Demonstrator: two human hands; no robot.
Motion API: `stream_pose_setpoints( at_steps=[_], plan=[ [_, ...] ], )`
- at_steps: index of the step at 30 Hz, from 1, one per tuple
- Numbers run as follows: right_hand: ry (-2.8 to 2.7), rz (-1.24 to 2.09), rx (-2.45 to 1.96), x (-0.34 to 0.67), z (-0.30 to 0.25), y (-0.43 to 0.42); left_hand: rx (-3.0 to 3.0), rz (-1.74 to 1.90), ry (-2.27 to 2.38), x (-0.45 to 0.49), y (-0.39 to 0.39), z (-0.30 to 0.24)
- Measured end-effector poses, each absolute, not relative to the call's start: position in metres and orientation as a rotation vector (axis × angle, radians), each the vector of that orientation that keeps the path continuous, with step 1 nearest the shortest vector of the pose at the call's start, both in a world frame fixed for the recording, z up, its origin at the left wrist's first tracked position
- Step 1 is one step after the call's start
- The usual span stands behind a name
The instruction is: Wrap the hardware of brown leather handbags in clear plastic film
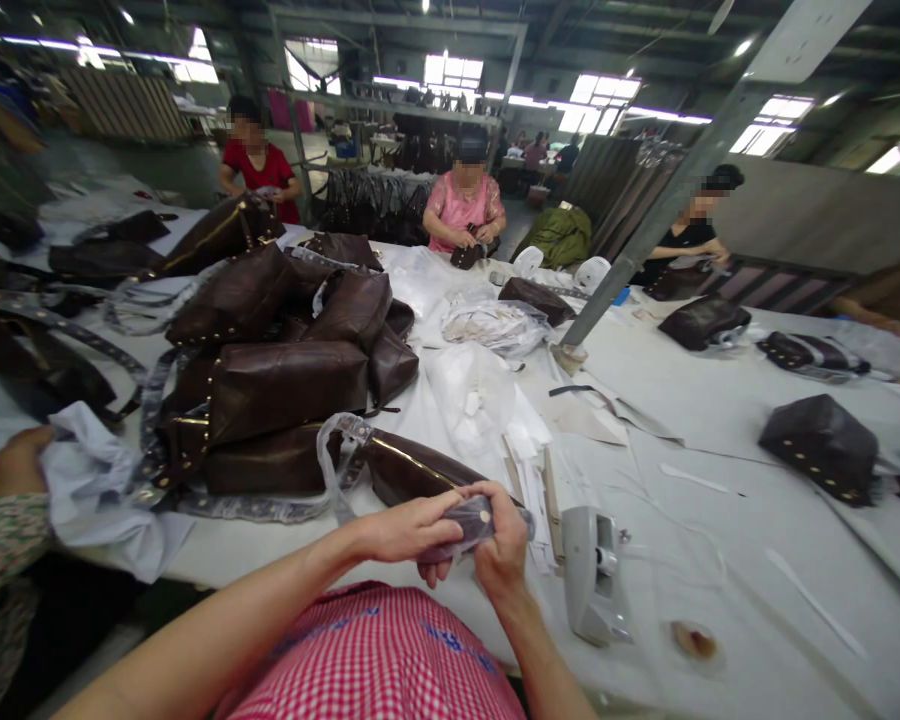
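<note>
A dark brown leather handbag (pixel 412 465) with a gold zipper lies at the table's near edge in front of me. Its plastic-wrapped strap (pixel 469 522) runs between my hands. My left hand (pixel 416 530) is closed round one part of it, fingers curled underneath. Around the end with a pale round stud, my right hand (pixel 501 530) pinches the same strap. Clear film covers the piece, and part of it is hidden behind my fingers.
Brown handbags (pixel 289 390) are piled at left. A tape dispenser (pixel 594 575) and a tape roll (pixel 694 640) stand at right. A metal post (pixel 645 230) rises from the table. A neighbour's hand (pixel 19 462) is at far left; several co-workers sit opposite.
</note>
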State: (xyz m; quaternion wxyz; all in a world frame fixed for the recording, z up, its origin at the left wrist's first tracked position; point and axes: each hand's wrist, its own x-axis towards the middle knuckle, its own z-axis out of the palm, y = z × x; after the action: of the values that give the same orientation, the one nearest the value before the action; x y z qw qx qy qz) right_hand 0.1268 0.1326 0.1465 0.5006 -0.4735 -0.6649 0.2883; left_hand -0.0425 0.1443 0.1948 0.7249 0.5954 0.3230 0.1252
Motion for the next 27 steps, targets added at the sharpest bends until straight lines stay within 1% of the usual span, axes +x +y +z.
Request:
stream_pose_setpoints(
  at_steps=[3,5,7,11,13,15,17,20,22,24,27],
  plan=[
    [-1.267,1.004,-1.035,0.111,0.144,0.131,1.311,0.261,0.616,-0.048,0.153,0.195],
    [-1.180,1.081,-0.981,0.106,0.142,0.132,1.332,0.281,0.637,-0.048,0.154,0.193],
    [-1.309,0.982,-1.033,0.109,0.141,0.135,1.370,0.308,0.720,-0.047,0.151,0.192],
    [-1.864,0.487,-1.020,0.130,0.142,0.142,1.465,0.283,0.895,-0.044,0.144,0.197],
    [-1.950,0.397,-0.988,0.137,0.145,0.143,1.426,0.261,0.854,-0.045,0.146,0.203],
    [-1.856,0.488,-1.056,0.135,0.148,0.142,1.371,0.248,0.739,-0.049,0.153,0.207],
    [-1.621,0.668,-1.127,0.126,0.149,0.140,1.346,0.237,0.627,-0.055,0.163,0.210],
    [-1.237,0.975,-1.077,0.106,0.148,0.140,1.336,0.241,0.528,-0.061,0.176,0.210],
    [-1.115,1.061,-1.022,0.098,0.146,0.143,1.368,0.257,0.532,-0.060,0.178,0.209],
    [-1.206,0.976,-1.062,0.100,0.144,0.148,1.433,0.279,0.619,-0.056,0.176,0.208],
    [-1.642,0.626,-1.106,0.117,0.144,0.157,1.548,0.307,0.806,-0.048,0.168,0.208]
  ],
)
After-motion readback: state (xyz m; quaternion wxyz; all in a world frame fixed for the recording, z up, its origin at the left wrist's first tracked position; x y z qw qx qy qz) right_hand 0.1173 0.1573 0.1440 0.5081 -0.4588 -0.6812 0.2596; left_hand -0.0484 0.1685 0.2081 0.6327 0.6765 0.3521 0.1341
